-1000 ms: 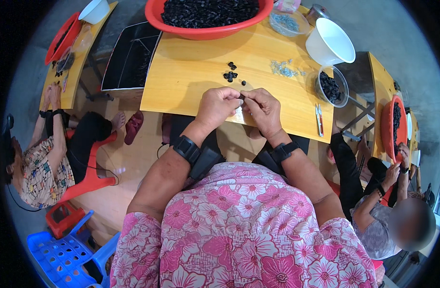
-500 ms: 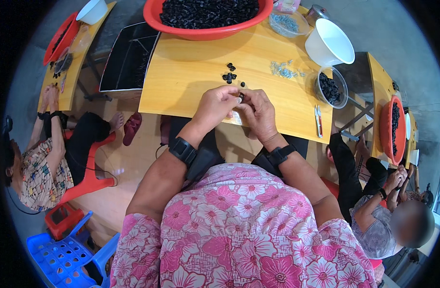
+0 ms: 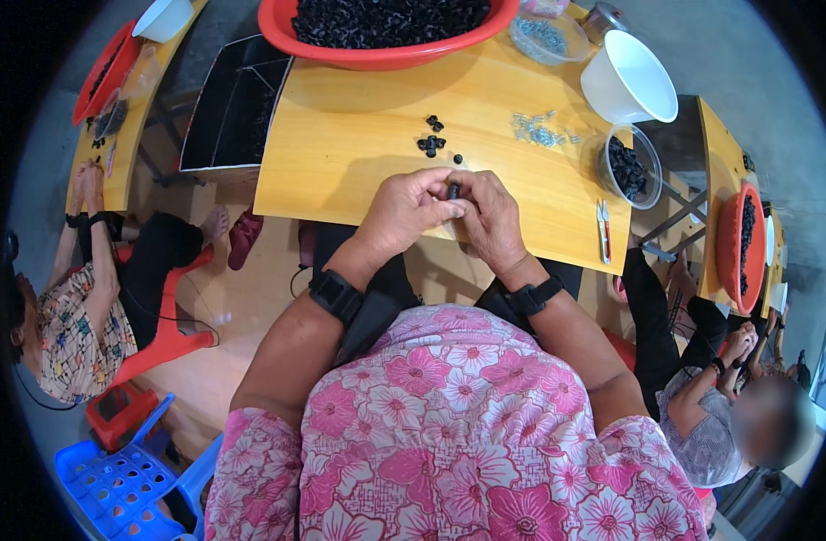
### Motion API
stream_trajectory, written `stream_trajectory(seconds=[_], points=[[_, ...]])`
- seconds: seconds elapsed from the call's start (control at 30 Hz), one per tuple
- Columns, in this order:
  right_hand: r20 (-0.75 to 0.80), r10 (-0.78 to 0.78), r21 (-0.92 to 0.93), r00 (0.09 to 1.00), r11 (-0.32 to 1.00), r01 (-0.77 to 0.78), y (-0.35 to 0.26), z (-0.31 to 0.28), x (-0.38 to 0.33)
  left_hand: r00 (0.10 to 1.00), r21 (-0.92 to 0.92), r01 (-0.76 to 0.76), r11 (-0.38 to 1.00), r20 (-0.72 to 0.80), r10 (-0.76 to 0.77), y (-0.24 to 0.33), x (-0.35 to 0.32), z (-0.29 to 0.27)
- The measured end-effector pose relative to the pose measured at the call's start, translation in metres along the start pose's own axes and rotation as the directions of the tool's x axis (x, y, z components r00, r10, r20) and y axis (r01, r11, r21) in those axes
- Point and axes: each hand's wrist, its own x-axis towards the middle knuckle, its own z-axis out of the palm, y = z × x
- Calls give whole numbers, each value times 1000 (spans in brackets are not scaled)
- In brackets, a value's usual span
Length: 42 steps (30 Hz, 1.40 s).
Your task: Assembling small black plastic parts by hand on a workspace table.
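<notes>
Between the fingertips of both my hands is a small black part, held above the table's near edge. My left hand is closed on it from the left, and my right hand pinches it from the other side. Fingers cover most of the part, so its full shape is hidden. Just beyond my hands several small black pieces lie in a loose cluster on the yellow wooden table. Small clear or silvery pieces are scattered farther right.
A red basin full of black parts stands at the back. To the right are a white bucket, a clear bowl of black pieces, another tub and red-handled snips. A black-lined box adjoins the table's left. Other people sit on both sides.
My fingers have shifted around the black part, and more of it shows between them now. The view has moved slightly; the loose pieces on the table lie as before.
</notes>
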Motion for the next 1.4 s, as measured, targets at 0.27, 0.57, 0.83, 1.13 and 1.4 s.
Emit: stream_trajectory(seconds=[0.27,0.57,0.83,1.13,1.4], points=[[-24,-64,-8,998,998,64,0,-1,4,999,40,28,999,23,-29,2,1,-2],[-99,-142,-17,985,990,141,20,11,2,999,45,50,998,-11,-50,0,2,-1],[-373,-72,-283,925,958,-39,11,-73,-12,999,121,-34,992,-37,39,-10,-3,-6],[-484,-197,-732,853,625,-270,30,-181,4,996,186,-72,980,-38,80,-5,-2,1],[-249,-121,-377,961,926,19,15,-74,27,926,532,-291,795,-54,375,13,-6,-5]])
